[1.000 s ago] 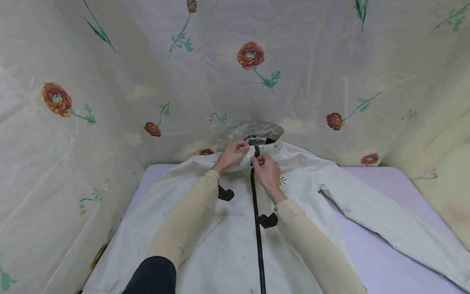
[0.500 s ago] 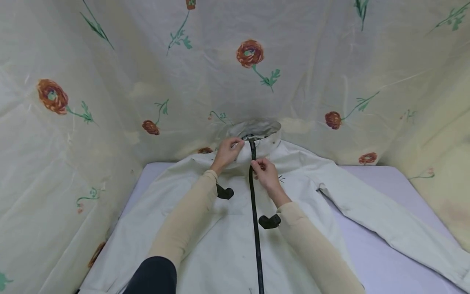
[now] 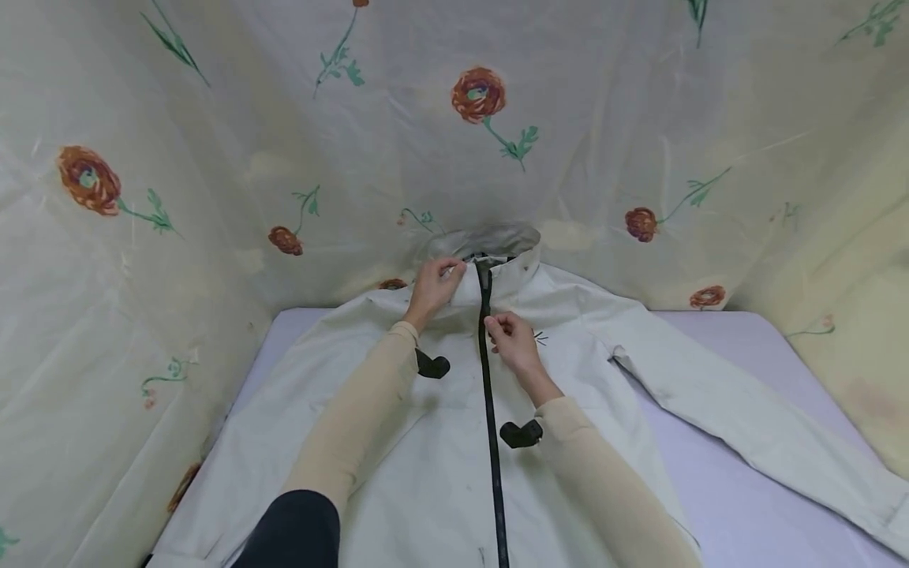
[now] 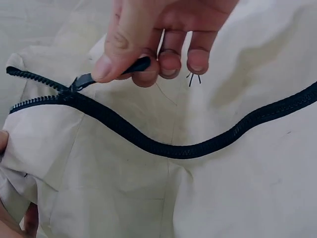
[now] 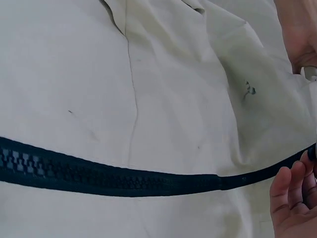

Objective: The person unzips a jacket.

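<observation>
A white jacket [image 3: 426,450] lies front-up on a lavender table [image 3: 738,489], its collar [image 3: 507,252] at the far end. A black zipper [image 3: 491,410] runs down its middle. My left hand [image 3: 442,274] grips the collar's left side beside the zipper top. My right hand [image 3: 497,327] pinches the zipper pull a little below the collar. In the left wrist view that right hand [image 4: 148,54] holds the pull [image 4: 134,66] between thumb and fingers, and the teeth are parted beyond the slider [image 4: 74,85]. The right wrist view shows closed zipper [image 5: 114,181] and my fingertips [image 5: 290,198].
A cream cloth with red flowers [image 3: 477,93] hangs close behind and to both sides of the table. The jacket's right sleeve [image 3: 746,442] stretches out toward the table's right edge. Black wrist mounts [image 3: 521,433] sit on both forearms.
My right hand has come a little down and away from the collar with the zipper pull. My left hand keeps its hold on the collar.
</observation>
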Tool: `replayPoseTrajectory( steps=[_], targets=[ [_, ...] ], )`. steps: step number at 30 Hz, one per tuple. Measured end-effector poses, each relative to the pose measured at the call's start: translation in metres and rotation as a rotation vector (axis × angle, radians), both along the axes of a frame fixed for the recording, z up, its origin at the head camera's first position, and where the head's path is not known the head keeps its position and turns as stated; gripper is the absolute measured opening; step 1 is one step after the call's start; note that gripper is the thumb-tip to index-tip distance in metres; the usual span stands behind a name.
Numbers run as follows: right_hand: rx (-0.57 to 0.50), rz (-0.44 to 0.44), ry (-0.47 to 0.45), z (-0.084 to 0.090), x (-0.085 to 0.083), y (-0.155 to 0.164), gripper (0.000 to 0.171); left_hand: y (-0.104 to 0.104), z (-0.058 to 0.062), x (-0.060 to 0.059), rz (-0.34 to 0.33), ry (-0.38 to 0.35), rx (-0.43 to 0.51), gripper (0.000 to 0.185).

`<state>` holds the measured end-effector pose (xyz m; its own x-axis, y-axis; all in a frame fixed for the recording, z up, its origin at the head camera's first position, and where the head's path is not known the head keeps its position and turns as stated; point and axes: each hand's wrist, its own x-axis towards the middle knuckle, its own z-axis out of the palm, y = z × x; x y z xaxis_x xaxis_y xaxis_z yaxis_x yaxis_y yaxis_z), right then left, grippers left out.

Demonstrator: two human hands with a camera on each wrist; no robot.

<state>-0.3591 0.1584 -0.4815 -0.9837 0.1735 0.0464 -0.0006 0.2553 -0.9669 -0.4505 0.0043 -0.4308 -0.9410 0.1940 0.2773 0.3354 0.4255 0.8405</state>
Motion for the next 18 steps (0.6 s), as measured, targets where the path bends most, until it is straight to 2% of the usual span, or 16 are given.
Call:
replayPoseTrajectory(
  steps=[8, 18],
  targets=[
    [-0.027, -0.010, 0.002, -0.010, -0.001, -0.001, 0.023, -0.001, 0.000, -0.004, 0.031, 0.004, -0.002, 0.027],
    [0.057, 0.008, -0.046, -0.017, 0.006, 0.001, 0.026, -0.008, 0.003, -0.004, 0.061, -0.006, 0.036, 0.028]
  ],
)
